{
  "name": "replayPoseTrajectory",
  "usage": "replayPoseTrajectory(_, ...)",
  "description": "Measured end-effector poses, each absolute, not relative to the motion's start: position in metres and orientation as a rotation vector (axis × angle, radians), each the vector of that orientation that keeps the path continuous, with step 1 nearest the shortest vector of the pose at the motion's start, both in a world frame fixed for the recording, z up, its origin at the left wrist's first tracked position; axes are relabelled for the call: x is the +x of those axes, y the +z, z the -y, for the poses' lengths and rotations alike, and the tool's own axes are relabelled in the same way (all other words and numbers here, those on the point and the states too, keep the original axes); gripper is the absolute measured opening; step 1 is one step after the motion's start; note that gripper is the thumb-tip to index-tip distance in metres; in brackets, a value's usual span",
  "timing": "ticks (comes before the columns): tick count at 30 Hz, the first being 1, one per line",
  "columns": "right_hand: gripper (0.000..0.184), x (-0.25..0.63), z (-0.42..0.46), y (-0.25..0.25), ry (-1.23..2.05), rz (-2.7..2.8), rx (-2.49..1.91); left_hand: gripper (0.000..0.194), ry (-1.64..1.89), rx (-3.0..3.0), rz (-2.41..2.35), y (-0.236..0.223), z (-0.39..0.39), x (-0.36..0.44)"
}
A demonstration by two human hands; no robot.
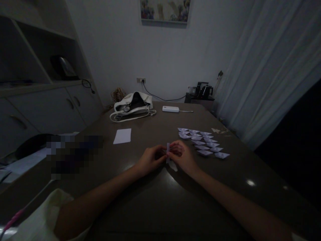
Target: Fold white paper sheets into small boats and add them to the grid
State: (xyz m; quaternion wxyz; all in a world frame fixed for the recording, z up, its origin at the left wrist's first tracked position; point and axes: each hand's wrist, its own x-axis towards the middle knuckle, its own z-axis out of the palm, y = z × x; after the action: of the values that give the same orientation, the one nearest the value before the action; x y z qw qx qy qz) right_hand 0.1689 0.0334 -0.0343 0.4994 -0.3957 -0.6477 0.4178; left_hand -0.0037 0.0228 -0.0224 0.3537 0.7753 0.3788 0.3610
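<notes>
Both your left hand (150, 157) and right hand (183, 157) pinch the folded paper (168, 149), seemingly steadying it from opposite sides, with paper boats (202, 147) grouped rightward, apparently out of the way.

Held pc. (168, 149) matt paper; tbl. (155, 132) smooth, glossy.

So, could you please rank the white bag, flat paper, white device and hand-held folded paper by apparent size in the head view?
1. White bag
2. Flat paper
Unranked: white device and folded paper; the latter is nearer the camera.
</notes>
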Motion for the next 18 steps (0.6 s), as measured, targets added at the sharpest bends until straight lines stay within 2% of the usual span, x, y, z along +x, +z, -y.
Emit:
replayPoseTrajectory(6,0.020,0.1699,-0.0352,-0.0352,1.004,1.509,-0.911,0.020,1.000,1.879,-0.937,-0.0254,-0.0248,-0.0036)
replayPoseTrajectory(12,0.017,0.1714,-0.0363,-0.0346,1.021,1.472,-0.881,0.023,0.987,1.648,-0.877,-0.0247,-0.0258,-0.0003)
replayPoseTrajectory(18,0.010,0.1712,-0.0330,-0.0312,0.889,1.576,-0.938,0.031,1.021,1.449,-0.832,-0.0224,-0.0283,-0.0006)
